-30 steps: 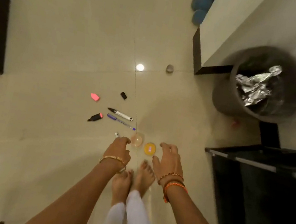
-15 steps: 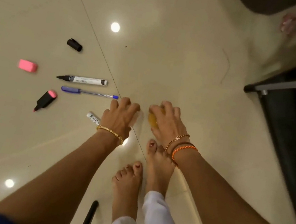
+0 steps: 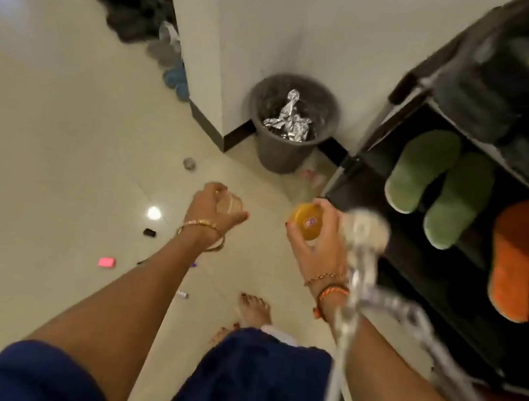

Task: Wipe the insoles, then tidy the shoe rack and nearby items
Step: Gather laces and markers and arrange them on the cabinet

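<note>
My left hand (image 3: pixel 211 207) is raised above the floor and closed around a small clear round container (image 3: pixel 228 204). My right hand (image 3: pixel 316 236) holds a small round orange container (image 3: pixel 305 221) with a sticker on its face. Both hands hover in front of the black shoe rack (image 3: pixel 413 85) on the right, which carries a pair of green slippers (image 3: pixel 438 186) and a pair of orange slippers (image 3: pixel 523 262). A blurred silvery chain (image 3: pixel 361 250) hangs close to the camera over my right wrist.
A grey bin (image 3: pixel 280 154) with crumpled foil stands in the corner by the white wall. On the tiled floor lie a pink eraser (image 3: pixel 106 262), a black cap (image 3: pixel 149 232), a small grey object (image 3: pixel 189 163) and pen pieces. More shoes (image 3: pixel 136 13) line the far left wall.
My hands closed on the two small containers on the floor and lifted them. The view rose from the floor, bringing the bin and shoe rack into sight.
</note>
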